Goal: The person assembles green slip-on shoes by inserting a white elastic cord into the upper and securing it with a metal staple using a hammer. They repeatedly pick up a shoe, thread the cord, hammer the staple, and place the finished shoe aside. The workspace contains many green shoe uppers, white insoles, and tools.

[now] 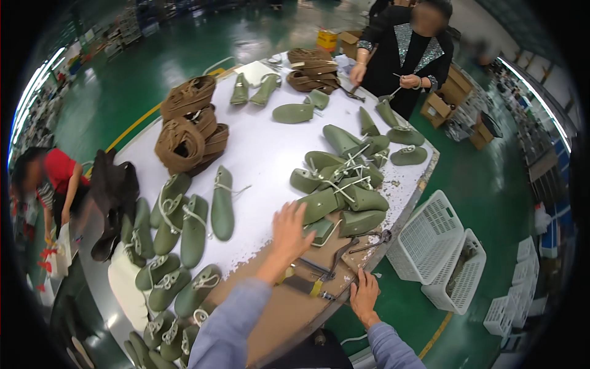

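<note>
My left hand (291, 235) is over the table (261, 163), fingers stretched out and apart, with nothing visible in it. Its fingertips reach the near-left side of a pile of green shoe lasts (318, 206), many with white cords; whether they touch cannot be made out. My right hand (365, 295) rests at the table's right edge, fingers extended and holding nothing visible. Between my hands lie a metal wrench (371, 241), a dark curved metal tool (335, 261) and a flat tool (301, 284) wrapped with yellow tape.
More lasts (194, 230) stand at the left. Stacks of brown shoe uppers (187, 138) sit behind them, with another brown stack (312, 69) at the far end. White plastic crates (430, 237) are on the green floor at right. A co-worker (402, 61) handles a cord across the table.
</note>
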Demonstrator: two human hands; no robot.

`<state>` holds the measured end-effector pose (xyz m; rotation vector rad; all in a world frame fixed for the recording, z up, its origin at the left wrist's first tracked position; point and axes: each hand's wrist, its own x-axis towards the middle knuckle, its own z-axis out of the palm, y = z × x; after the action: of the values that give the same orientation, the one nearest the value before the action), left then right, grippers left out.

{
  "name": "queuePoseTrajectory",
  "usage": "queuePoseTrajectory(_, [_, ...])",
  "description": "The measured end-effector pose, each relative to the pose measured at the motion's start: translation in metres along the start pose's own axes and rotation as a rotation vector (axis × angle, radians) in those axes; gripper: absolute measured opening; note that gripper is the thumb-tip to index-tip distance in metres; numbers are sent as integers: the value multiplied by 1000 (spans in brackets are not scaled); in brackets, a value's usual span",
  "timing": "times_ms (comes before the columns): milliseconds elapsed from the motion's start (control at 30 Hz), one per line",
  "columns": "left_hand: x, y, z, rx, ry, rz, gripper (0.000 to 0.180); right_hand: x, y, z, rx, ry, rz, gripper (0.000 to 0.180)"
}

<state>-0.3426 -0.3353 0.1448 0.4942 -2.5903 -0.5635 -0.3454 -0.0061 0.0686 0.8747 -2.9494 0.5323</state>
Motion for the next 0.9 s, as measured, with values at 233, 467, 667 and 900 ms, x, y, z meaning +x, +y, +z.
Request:
queuePoseTrajectory(233, [95,14,58,-222,-562,-134,91,-5,2,9,-93,-43,92,62])
queuePoseTrajectory(467, [56,-2,-12,-1110,-877,-375,85,-1,4,10,12,-26,96,62])
queuePoseTrajectory(667, [-9,-7,-38,-323,-749,-186,78,95,-30,-43,415,187,19,63])
queuePoseTrajectory(900, [22,-18,-2,-100,-416,69,40,211,-57,-37,245,61,-305,51])
